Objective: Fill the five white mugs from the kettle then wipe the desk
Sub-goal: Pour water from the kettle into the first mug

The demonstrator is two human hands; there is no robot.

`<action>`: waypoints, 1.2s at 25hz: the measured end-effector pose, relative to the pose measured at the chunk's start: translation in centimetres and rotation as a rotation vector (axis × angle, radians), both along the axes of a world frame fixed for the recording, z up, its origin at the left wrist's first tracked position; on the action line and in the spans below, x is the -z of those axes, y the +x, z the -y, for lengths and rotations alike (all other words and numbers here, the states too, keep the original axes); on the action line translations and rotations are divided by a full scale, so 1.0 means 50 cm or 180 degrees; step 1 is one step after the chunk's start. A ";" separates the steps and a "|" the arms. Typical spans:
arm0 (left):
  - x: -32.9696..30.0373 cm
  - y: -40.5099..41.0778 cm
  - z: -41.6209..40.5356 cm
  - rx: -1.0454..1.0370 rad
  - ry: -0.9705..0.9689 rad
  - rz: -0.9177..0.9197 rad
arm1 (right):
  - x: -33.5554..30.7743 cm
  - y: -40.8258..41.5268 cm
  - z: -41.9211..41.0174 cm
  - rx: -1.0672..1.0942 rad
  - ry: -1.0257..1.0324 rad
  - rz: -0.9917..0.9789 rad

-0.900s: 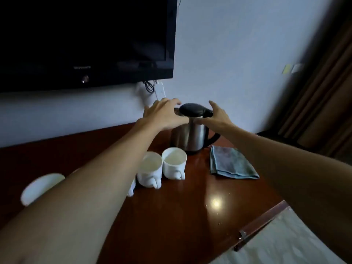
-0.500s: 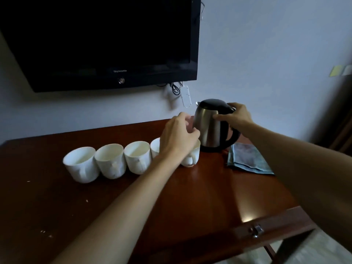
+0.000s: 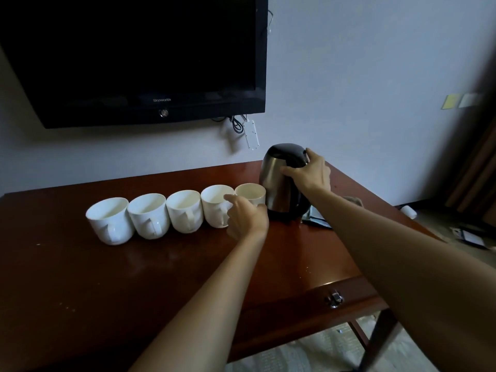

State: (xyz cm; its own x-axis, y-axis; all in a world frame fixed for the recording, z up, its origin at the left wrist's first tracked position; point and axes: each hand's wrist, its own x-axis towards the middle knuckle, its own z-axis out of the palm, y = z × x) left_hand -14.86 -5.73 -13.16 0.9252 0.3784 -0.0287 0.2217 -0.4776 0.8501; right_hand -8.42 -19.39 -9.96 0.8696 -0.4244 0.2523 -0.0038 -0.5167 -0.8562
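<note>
My right hand (image 3: pixel 311 173) grips the kettle (image 3: pixel 281 189) at its black top and handle, fingers curled over the lid edge; the kettle stands near the back right corner of the surface (image 3: pixel 134 277). My left hand (image 3: pixel 245 217) is curled around the front of the rightmost mug (image 3: pixel 251 193), just beside the kettle. Five white mugs (image 3: pixel 150 214) sit in a touching row along the back half of the surface, running left from the kettle. A grey cloth (image 3: pixel 316 217) lies at the right edge, mostly hidden behind my right arm.
</note>
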 end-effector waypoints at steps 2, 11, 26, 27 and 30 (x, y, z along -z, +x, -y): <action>0.013 -0.007 0.017 0.0009 0.0040 0.0168 | -0.001 -0.025 0.005 -0.0048 -0.0004 0.0095; 0.052 -0.023 0.026 -0.0080 -0.0164 0.0305 | -0.001 -0.067 0.032 -0.0324 0.0313 0.0303; 0.074 -0.105 -0.120 0.0386 0.0248 0.0469 | -0.022 -0.312 0.109 -0.0910 0.0769 0.0251; 0.073 -0.110 -0.130 0.0433 0.0237 0.0460 | -0.027 -0.326 0.111 -0.0968 0.0758 0.0230; 0.072 -0.121 -0.157 0.0603 0.0228 0.0450 | -0.041 -0.372 0.097 -0.0990 0.0618 0.0107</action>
